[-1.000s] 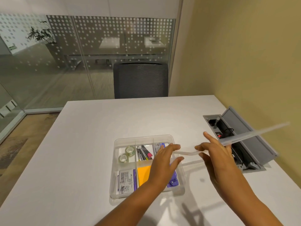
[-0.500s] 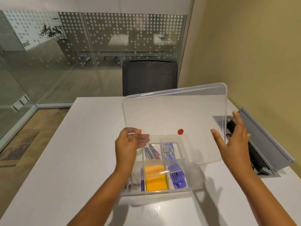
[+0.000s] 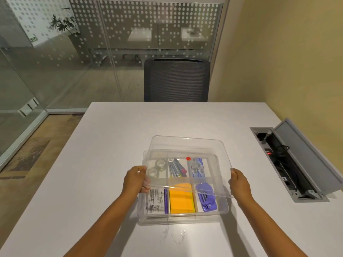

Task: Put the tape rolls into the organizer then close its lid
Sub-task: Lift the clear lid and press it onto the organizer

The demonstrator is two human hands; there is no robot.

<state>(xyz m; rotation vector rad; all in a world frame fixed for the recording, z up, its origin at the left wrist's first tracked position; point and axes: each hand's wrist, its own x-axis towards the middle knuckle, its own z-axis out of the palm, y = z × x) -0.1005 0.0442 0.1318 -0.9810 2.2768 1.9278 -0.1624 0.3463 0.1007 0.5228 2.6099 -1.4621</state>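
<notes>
The clear plastic lid (image 3: 187,145) hangs just above the organizer (image 3: 182,214), its far edge at 12 o'clock overshooting the tray's rim and its near edge tipped up over the middle compartments. The left hand (image 3: 135,179) pinches the lid's 9 o'clock edge, and the right hand (image 3: 239,182) is closed on its 3 o'clock edge. Both tape rolls (image 3: 157,167) already lie in the far-left compartment, at about 10 o'clock within the tray, seen through the lid.

The lid looks light, thin and fairly stiff, though likely to flex a little and be slick under the fingers; holding it at the two opposite side edges, as now, seems the right grip for squaring it to the rim and pressing down.

A round red sticker (image 3: 188,158) shows on the lid, its writing too small to read. The white printed packet (image 3: 156,201) at 7 o'clock carries text, but it is not legible either.
</notes>
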